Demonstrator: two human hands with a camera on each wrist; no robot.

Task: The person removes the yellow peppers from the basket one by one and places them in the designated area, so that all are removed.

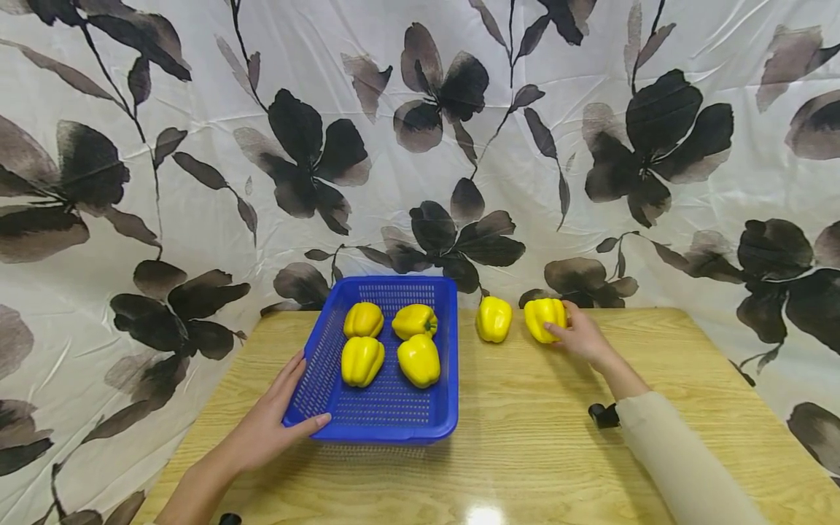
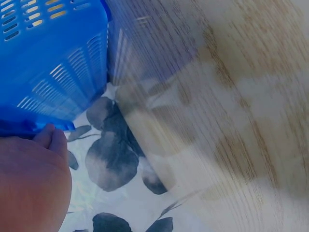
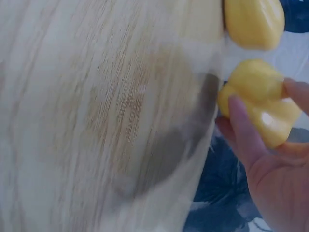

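Note:
A blue plastic basket (image 1: 377, 430) stands on the table, its walls and floor perforated. Inside it lie several yellow bell peppers (image 1: 418, 361). My left hand (image 1: 272, 423) grips the basket's near left corner, thumb over the rim and fingers along the outer side; the left wrist view shows part of that hand (image 2: 34, 179) at the blue rim (image 2: 48, 126). To the right, my right hand (image 1: 584, 337) holds a yellow bell pepper (image 1: 541, 319) between thumb and fingers, also seen as a pepper (image 3: 260, 106) in the right wrist view. Another yellow bell pepper (image 1: 494, 319) sits between the basket and that hand.
The wooden table (image 1: 525, 437) ends at a floral cloth (image 1: 420, 168) hanging behind it. A small black object (image 1: 602, 415) is beside the right sleeve, and another dark object (image 1: 230, 519) shows at the bottom edge near the left forearm.

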